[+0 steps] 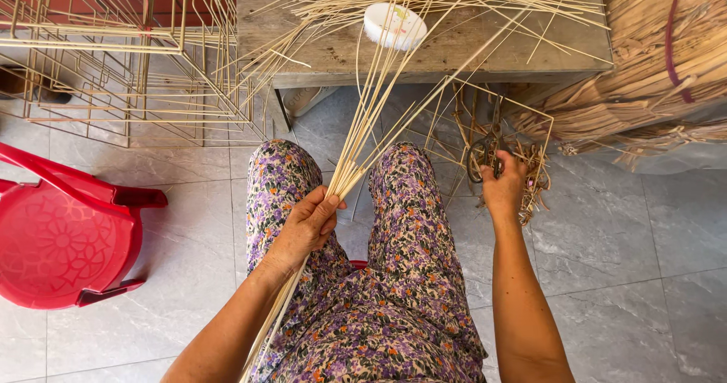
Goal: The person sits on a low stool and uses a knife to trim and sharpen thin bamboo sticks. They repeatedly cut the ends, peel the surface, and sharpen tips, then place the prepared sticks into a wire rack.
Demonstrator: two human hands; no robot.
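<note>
My left hand [307,224] grips a bundle of thin pale bamboo strips [362,129] over my lap; the strips fan out upward across a low wooden table [318,46]. My right hand [503,186] reaches out to the right and closes on a pair of dark scissors [482,154], which sit at a small wire frame [500,137] beside the table. My legs, in floral purple trousers [409,277], fill the lower middle.
A white round lid [394,25] lies on the table under the strips. Stacked wire frames [129,57] stand at the upper left. A red plastic chair [64,235] is at the left. A heap of dried straw bundles [666,57] rises at the right. Grey floor tiles [621,262] surround me.
</note>
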